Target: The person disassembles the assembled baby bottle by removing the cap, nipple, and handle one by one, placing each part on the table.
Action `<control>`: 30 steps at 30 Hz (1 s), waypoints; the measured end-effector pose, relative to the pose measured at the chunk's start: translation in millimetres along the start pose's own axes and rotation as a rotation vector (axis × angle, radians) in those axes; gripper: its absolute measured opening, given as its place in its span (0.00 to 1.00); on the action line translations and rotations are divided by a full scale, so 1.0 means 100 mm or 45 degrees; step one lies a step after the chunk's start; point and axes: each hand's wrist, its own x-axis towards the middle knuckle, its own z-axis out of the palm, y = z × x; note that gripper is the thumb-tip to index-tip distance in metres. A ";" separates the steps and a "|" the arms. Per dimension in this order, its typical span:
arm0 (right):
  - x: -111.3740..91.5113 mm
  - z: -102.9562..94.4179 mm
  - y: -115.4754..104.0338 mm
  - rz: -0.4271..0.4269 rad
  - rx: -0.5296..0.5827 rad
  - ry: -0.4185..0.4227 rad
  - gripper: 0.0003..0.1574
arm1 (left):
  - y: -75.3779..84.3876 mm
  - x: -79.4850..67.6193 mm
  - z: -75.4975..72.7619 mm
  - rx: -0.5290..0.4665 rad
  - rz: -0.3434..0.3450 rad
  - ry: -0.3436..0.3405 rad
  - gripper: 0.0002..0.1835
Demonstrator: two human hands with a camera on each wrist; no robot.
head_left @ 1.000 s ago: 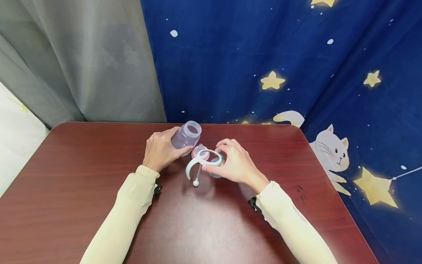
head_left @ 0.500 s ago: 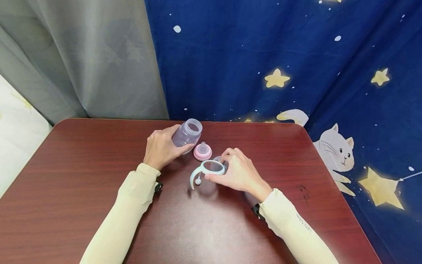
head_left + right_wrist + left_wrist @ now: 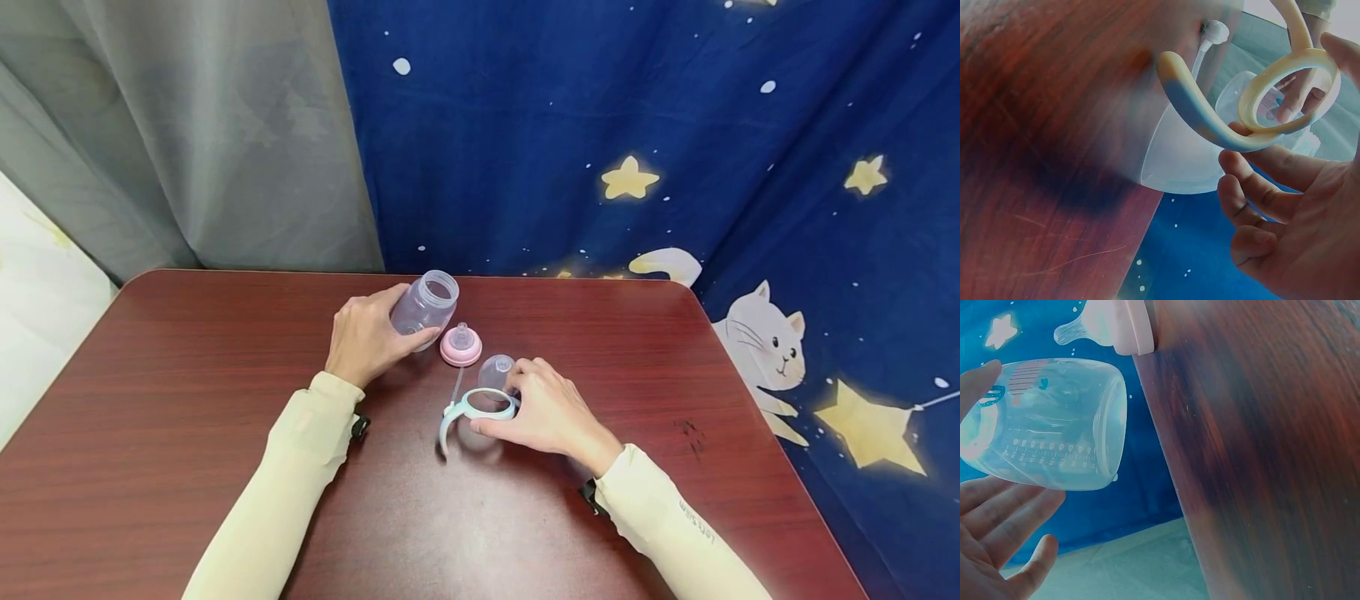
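Observation:
My left hand (image 3: 365, 337) grips a clear baby bottle (image 3: 420, 315), lidless and tilted with its mouth up and to the right. Printed measuring marks show on the bottle (image 3: 1054, 450) in the left wrist view. Between thumb and fingers, my right hand (image 3: 551, 412) pinches a pale ring-shaped bottle handle (image 3: 451, 423); its curved grips show in the right wrist view on the handle (image 3: 1194, 109). Just beyond it stands a clear dome cap (image 3: 493, 369), partly hidden by my fingers. A pink collar with a teat (image 3: 461, 348) sits upright to the right of the bottle.
A thin straw (image 3: 457, 385) runs from the pink collar toward me, its white weighted end (image 3: 1215, 31) partly behind the handle in the head view. The brown table (image 3: 225, 400) ends at a grey curtain (image 3: 262, 150) and a blue star-patterned curtain (image 3: 510, 150).
My right hand has drawn the handle toward me and slightly right, away from the pink collar and dome cap, which are now less covered. My left hand keeps the bottle nearly still.

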 end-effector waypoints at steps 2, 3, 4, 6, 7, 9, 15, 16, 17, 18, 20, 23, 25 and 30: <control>-0.01 0.00 0.00 0.010 0.001 -0.012 0.36 | 0.00 0.00 0.00 -0.004 -0.003 -0.002 0.36; -0.01 0.01 0.00 0.016 0.004 -0.020 0.36 | 0.00 0.00 0.00 -0.003 -0.004 -0.004 0.36; -0.01 0.01 0.01 0.023 0.005 -0.027 0.36 | 0.00 0.00 0.00 -0.003 -0.007 -0.006 0.37; -0.02 0.02 0.01 0.034 0.004 -0.043 0.36 | 0.00 0.00 -0.01 0.000 -0.011 -0.012 0.37; -0.02 0.02 0.02 0.041 0.002 -0.052 0.37 | 0.00 0.00 -0.01 0.001 -0.012 -0.013 0.37; -0.03 0.01 0.01 0.054 -0.007 -0.070 0.37 | 0.00 0.00 -0.01 0.004 -0.008 -0.010 0.36; -0.04 0.00 0.01 0.108 -0.013 -0.134 0.37 | 0.00 0.01 -0.01 0.007 -0.001 -0.002 0.36; -0.04 0.00 0.01 0.119 -0.006 -0.147 0.37 | 0.00 0.01 -0.01 0.007 -0.002 -0.003 0.36; -0.04 0.00 0.01 0.131 -0.001 -0.158 0.37 | 0.00 0.01 -0.01 0.007 -0.001 -0.003 0.36; -0.04 0.01 0.01 0.141 0.002 -0.169 0.37 | 0.00 0.01 0.00 0.009 0.001 -0.002 0.36; -0.04 0.01 0.01 0.161 0.016 -0.183 0.38 | 0.01 0.00 0.00 0.011 0.005 0.000 0.35; -0.05 0.02 0.02 0.181 0.027 -0.190 0.38 | 0.01 0.00 0.00 0.011 0.005 0.003 0.35; -0.05 0.03 0.03 0.192 0.042 -0.194 0.38 | 0.02 0.00 -0.01 0.007 0.001 0.003 0.35; -0.07 0.03 0.03 0.203 0.052 -0.208 0.37 | 0.02 -0.01 -0.01 -0.012 -0.017 -0.010 0.36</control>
